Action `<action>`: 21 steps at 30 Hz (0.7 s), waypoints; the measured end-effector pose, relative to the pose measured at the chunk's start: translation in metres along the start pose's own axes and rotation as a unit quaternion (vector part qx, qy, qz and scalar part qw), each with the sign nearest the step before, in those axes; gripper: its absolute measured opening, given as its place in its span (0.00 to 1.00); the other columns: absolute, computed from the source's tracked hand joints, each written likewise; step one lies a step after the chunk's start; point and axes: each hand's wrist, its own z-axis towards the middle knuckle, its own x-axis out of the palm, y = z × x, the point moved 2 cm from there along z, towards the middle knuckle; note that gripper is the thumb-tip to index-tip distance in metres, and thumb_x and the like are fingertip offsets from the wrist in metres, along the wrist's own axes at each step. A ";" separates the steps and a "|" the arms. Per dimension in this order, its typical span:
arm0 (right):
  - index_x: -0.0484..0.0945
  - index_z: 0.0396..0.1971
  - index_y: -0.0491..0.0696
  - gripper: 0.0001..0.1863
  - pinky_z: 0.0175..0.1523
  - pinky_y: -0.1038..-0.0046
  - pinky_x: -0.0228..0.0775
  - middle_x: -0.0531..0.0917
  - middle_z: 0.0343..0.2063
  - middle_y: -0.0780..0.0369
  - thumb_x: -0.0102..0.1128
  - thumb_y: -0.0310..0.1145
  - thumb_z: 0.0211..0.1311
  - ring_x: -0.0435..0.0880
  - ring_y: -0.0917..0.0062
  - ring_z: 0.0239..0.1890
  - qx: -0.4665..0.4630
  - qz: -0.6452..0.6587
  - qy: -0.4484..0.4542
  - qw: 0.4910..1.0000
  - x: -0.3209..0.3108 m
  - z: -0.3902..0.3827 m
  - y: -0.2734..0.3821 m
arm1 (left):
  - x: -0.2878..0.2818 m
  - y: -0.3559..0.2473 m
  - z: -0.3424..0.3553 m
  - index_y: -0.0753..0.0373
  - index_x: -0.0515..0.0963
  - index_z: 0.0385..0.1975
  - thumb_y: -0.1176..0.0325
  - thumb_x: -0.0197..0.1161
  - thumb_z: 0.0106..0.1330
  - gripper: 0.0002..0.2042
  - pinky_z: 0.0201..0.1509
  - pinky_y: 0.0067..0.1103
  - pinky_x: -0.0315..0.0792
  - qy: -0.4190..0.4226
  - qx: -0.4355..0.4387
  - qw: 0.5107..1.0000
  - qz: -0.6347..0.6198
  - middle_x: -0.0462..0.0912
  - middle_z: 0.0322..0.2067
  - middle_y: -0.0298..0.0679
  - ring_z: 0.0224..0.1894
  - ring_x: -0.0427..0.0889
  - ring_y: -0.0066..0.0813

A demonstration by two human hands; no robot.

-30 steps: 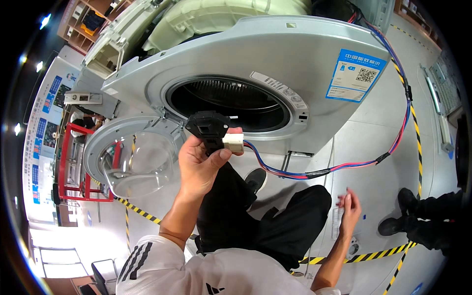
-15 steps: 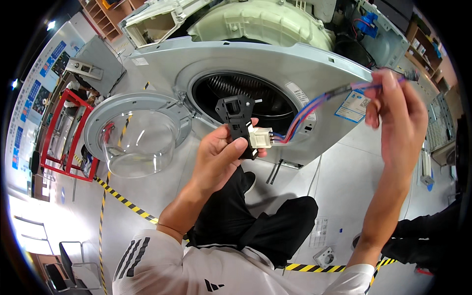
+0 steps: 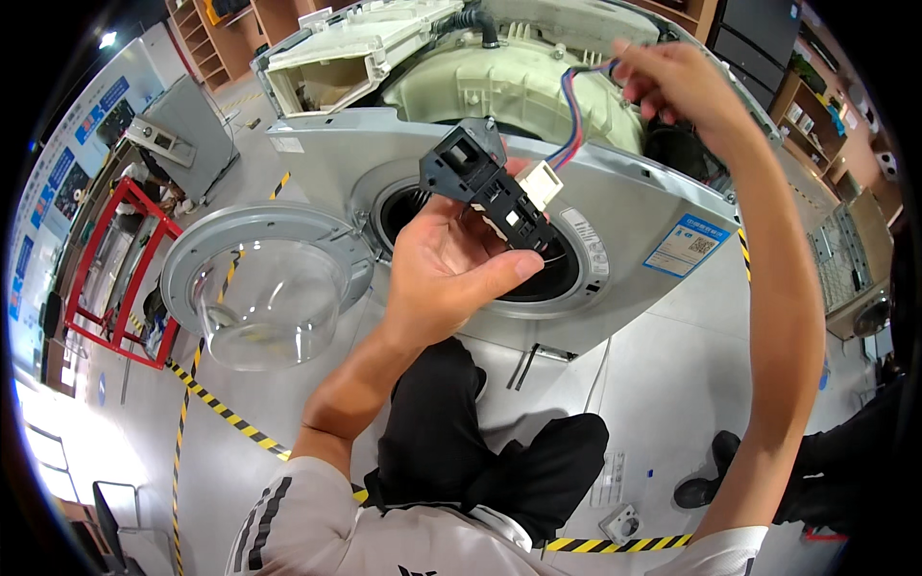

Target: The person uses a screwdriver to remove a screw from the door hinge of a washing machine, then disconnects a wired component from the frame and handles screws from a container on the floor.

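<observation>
My left hand [image 3: 432,274] grips a black plastic door lock [image 3: 519,213], holding it tilted in front of the washing machine's round opening. A white connector [image 3: 540,184] is plugged into the lock's side. From it a bundle of blue, red and purple wires [image 3: 576,115] rises to my right hand [image 3: 687,91], whose fingers pinch it above the machine's top edge. Just behind the lock is the grey front panel [image 3: 663,197]. The round door [image 3: 182,259] with its clear glass bowl [image 3: 274,326] hangs swung out to the left.
The machine's top is off, baring a pale tub [image 3: 499,86] and a detergent drawer housing [image 3: 322,82]. A red metal frame [image 3: 120,336] stands at the left. Yellow-black tape [image 3: 230,413] crosses the floor. A person's dark shoe [image 3: 696,492] shows at the lower right.
My right hand has moved up and left with the wires, now above the machine's top. My left hand has lifted and turned the door lock. The view has shifted slightly.
</observation>
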 end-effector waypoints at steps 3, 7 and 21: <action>0.77 0.12 0.44 0.28 0.15 0.78 0.58 0.71 0.06 0.66 0.57 0.57 0.53 0.67 0.84 0.08 0.036 -0.183 0.012 0.982 0.011 0.006 -0.013 | -0.002 -0.001 0.011 0.68 0.61 0.56 0.83 0.69 0.46 0.34 0.49 0.22 0.72 -0.013 0.046 0.998 0.049 0.67 0.53 0.41 0.48 0.73 0.25; 0.80 0.12 0.43 0.31 0.27 0.73 0.71 0.76 0.08 0.62 0.57 0.60 0.50 0.77 0.76 0.14 0.057 -0.324 -0.022 0.944 0.017 -0.019 -0.002 | -0.002 0.001 0.022 0.69 0.66 0.52 0.77 0.73 0.44 0.32 0.41 0.18 0.73 -0.035 0.073 0.982 0.173 0.71 0.45 0.37 0.40 0.75 0.20; 0.76 0.41 0.34 0.22 0.29 0.82 0.72 0.80 0.22 0.61 0.60 0.39 0.55 0.81 0.82 0.26 -0.079 0.120 0.097 0.985 0.035 -0.083 0.033 | 0.014 0.007 0.036 0.64 0.72 0.51 0.73 0.75 0.40 0.32 0.31 0.17 0.70 -0.003 0.233 0.793 0.563 0.71 0.47 0.40 0.35 0.75 0.26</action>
